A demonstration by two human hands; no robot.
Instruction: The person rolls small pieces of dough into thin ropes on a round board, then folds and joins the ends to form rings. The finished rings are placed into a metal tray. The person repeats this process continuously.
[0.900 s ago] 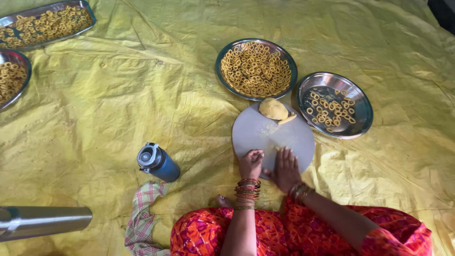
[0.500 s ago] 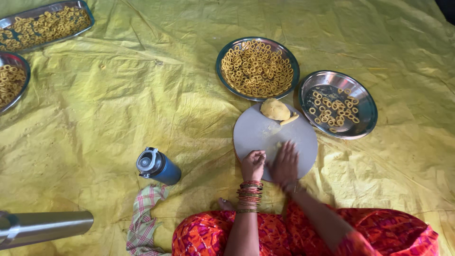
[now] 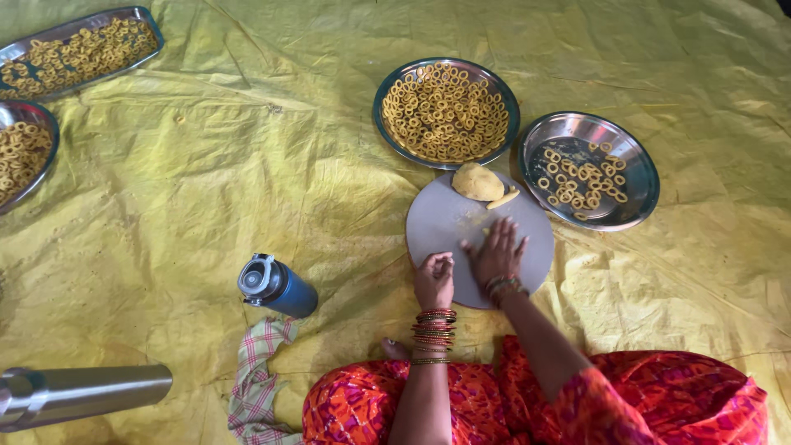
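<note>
Right hand (image 3: 497, 251) lies flat on the round grey board (image 3: 445, 227), fingers spread and pressed palm-down over a dough piece mostly hidden beneath it. Left hand (image 3: 434, 280) rests at the board's near edge, fingers curled into a loose fist; contents cannot be determined. Dough lump (image 3: 478, 181) sits at the board's far edge, between two steel plates of rings (image 3: 445, 111).

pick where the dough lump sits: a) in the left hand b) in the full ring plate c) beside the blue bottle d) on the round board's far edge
d: the dough lump rests on the round board at its far edge, beyond the right hand.
</note>
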